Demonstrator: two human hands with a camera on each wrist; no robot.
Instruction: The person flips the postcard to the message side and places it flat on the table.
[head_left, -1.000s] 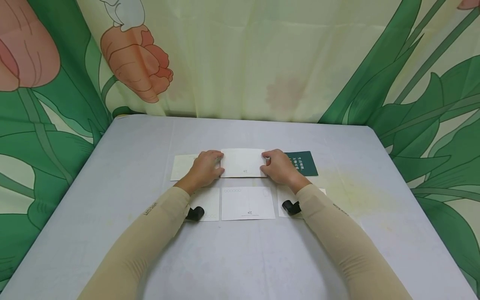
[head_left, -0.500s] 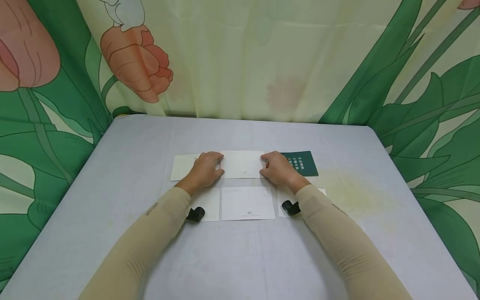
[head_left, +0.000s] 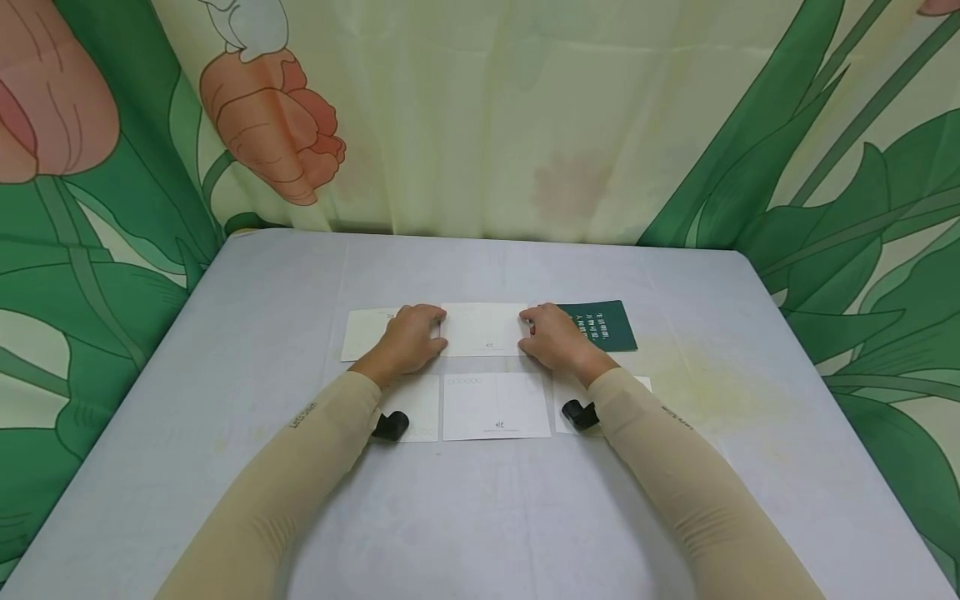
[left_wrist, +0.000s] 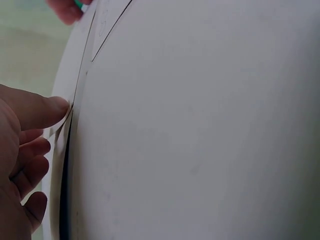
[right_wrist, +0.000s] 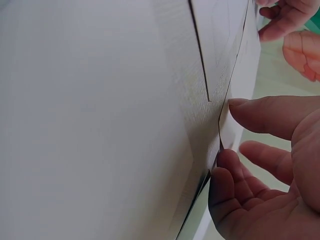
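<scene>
A white postcard (head_left: 483,327) lies in the middle of the back row, blank but for a small print near its front edge. My left hand (head_left: 408,337) holds its left edge, thumb toward me; this hand partly covers a pale card (head_left: 363,333). At the right edge, my right hand (head_left: 558,337) grips the postcard between thumb and curled fingers. Beyond that hand lies a dark green card (head_left: 618,325) with white writing, partly hidden. In the left wrist view, the left thumb (left_wrist: 57,111) meets a card edge. The right thumb (right_wrist: 240,107) does likewise in the right wrist view.
A front row holds a left card (head_left: 420,404), a middle postcard (head_left: 495,406) and a right card (head_left: 567,390); the sleeves partly cover the outer two. Black wrist cameras (head_left: 392,427) hang above them. The white-covered table (head_left: 480,517) ends at a floral curtain (head_left: 465,125).
The postcard between my hands has come down slightly toward me and lies flatter. My right hand has shifted a little left, showing more of the green card. My left hand has barely moved.
</scene>
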